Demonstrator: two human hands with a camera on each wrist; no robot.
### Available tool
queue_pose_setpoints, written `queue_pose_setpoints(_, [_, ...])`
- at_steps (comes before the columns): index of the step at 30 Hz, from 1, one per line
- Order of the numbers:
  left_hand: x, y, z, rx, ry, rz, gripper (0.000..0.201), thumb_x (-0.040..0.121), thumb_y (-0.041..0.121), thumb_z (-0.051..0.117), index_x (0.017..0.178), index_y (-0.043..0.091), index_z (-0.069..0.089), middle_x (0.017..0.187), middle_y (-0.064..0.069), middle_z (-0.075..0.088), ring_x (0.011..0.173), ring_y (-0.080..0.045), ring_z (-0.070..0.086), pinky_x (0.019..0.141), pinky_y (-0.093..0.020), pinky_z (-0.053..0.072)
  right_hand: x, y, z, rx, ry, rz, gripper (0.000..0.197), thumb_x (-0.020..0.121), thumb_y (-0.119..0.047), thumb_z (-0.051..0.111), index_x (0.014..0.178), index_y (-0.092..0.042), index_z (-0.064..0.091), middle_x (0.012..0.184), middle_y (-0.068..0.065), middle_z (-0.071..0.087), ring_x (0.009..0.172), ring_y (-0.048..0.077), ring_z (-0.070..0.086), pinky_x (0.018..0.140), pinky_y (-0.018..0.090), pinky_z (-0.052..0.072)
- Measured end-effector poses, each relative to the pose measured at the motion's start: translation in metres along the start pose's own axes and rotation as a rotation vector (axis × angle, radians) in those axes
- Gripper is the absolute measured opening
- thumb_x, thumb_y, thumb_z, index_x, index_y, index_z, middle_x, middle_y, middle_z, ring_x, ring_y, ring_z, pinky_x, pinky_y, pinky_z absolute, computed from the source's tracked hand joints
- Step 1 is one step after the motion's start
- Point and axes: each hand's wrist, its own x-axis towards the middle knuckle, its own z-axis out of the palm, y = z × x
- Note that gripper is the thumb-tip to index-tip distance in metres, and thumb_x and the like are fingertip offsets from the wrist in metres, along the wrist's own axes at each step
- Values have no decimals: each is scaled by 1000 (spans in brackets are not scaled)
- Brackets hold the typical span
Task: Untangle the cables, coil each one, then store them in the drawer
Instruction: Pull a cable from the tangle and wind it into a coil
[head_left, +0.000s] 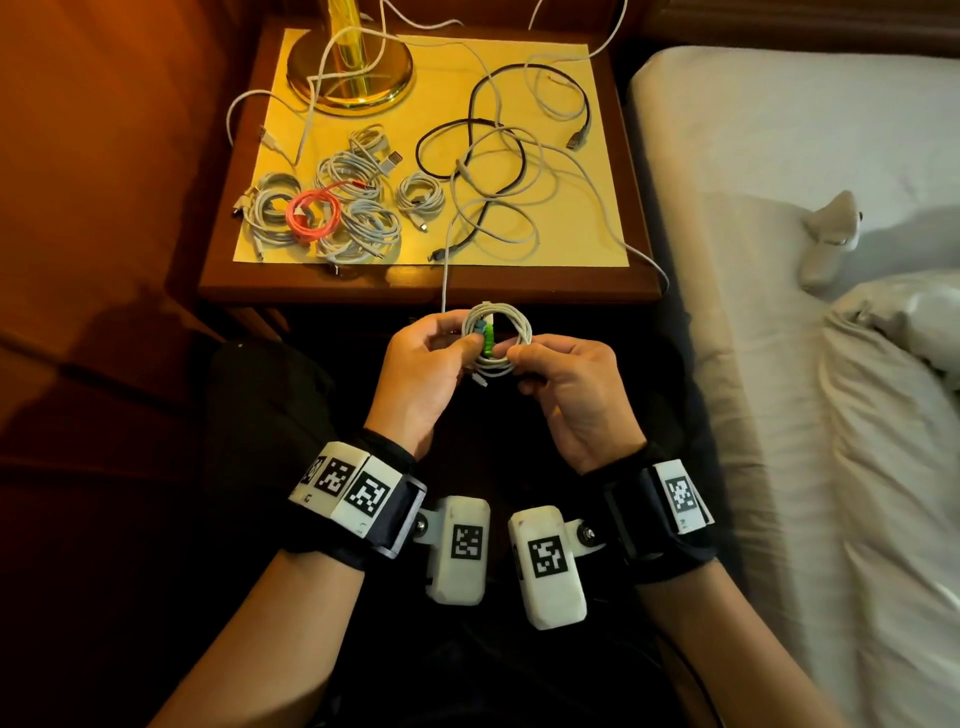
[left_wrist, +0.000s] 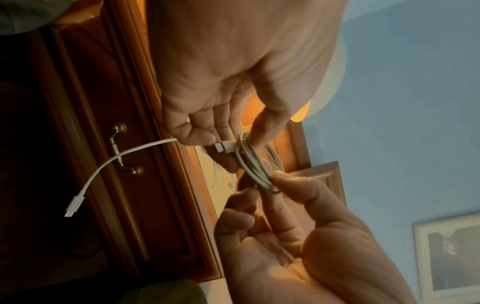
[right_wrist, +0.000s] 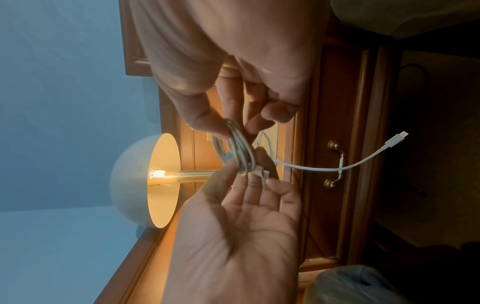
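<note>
A white coiled cable (head_left: 519, 322) with a green tie (head_left: 488, 345) is held in front of the nightstand by both hands. My left hand (head_left: 462, 338) pinches the coil (left_wrist: 257, 168) and its white plug (left_wrist: 223, 147). My right hand (head_left: 519, 361) pinches the coil's other side (right_wrist: 240, 148). A short tail with a plug (left_wrist: 74, 205) dangles in front of the shut drawer (left_wrist: 145, 205). Several coiled cables (head_left: 332, 208), one pink, lie on the nightstand's left. A tangle of black and white cables (head_left: 483, 156) lies on its right.
A brass lamp base (head_left: 353, 67) stands at the back left of the nightstand (head_left: 415, 286). The drawer's brass handle (right_wrist: 337, 164) faces me. One white cable (head_left: 444, 291) hangs over the front edge. A bed (head_left: 779, 364) lies to the right.
</note>
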Motion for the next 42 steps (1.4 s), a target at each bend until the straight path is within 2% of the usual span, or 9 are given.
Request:
queue_pose_setpoints(3, [-1,2,1,-24,-14,25,22,90,1,60,91,20,69,82,3,72,78,-8,67,71,-20,51,0,0,-1,32,3,-6,16,82,6,60,74,-3,70,66,6,65,59,10,51,56,22,36])
queue_pose_setpoints(7, [-1,7,0,-56,-56,-2,22,91,1,56,84,16,70,70,6,70,68,-3,64,63,-18,47,0,-2,-1,82,-2,-2,13,82,9,59,79,0,67,66,6,62,54,9,44,50,21,31])
queue_pose_setpoints(12, [-1,6,-3,-74,-114,-62,21,90,3,56,87,19,70,77,3,68,74,-6,61,68,-22,44,-1,-5,-2,109,-43,-18,14,82,10,57,82,-2,65,70,3,67,48,2,49,46,17,29])
queue_pose_setpoints(19, [-1,6,-6,-130,-183,-81,33,86,-8,55,106,16,67,95,-4,69,89,-18,63,77,-28,48,-1,-7,-4,181,-71,38,17,79,14,53,81,2,65,65,3,66,48,4,39,44,17,23])
queue_pose_setpoints(22, [-1,4,-4,-60,-157,-31,39,83,-10,58,103,21,69,100,-5,71,96,-24,63,81,-37,44,0,-8,-3,210,-90,76,19,78,13,49,80,4,66,64,8,61,50,8,33,43,19,20])
queue_pose_setpoints(26, [-2,6,-5,0,-74,121,35,80,-3,69,104,23,68,100,3,71,91,-10,65,63,-18,46,4,-8,-4,227,-65,139,19,78,7,49,72,-1,65,60,7,53,45,7,30,43,20,16])
queue_pose_setpoints(28, [-2,7,-6,40,-73,166,33,79,-1,71,104,22,70,102,3,71,93,-10,66,63,-17,48,5,-9,-5,222,-75,140,16,73,2,53,68,-4,67,61,8,52,43,7,29,42,20,15])
queue_pose_setpoints(35, [1,11,-8,97,-66,187,23,79,-7,65,92,9,74,79,1,72,73,-4,66,58,-9,43,5,-9,-3,233,-106,214,26,79,1,43,66,-6,64,60,6,42,43,8,26,43,22,14])
queue_pose_setpoints(42, [7,13,-16,50,-92,75,14,63,11,72,72,21,77,69,-1,71,70,-18,64,60,-26,45,5,-7,-2,255,-120,241,22,80,0,42,72,-4,63,62,7,42,42,8,26,40,19,16])
